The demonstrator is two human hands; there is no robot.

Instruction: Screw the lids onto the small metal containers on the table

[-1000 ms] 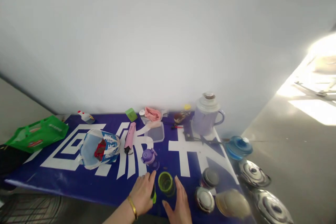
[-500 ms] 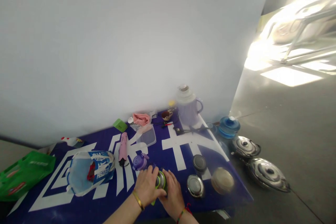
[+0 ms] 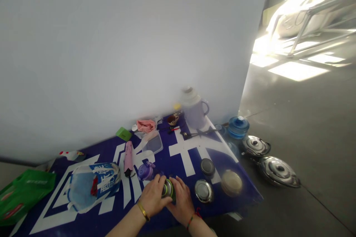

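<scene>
Both hands have closed in since a second ago: now my left hand (image 3: 152,198) and right hand (image 3: 182,202) clasp the green cup (image 3: 168,189) between them, low on the blue banner (image 3: 178,152), beside the purple bottle (image 3: 146,171).

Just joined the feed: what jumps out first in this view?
Both hands, left hand and right hand, clasp a small green-rimmed cup at the near edge of a blue sheet with white characters. A pale lavender thermos jug stands at the wall, and shiny steel lids lie on the floor to the right.
</scene>
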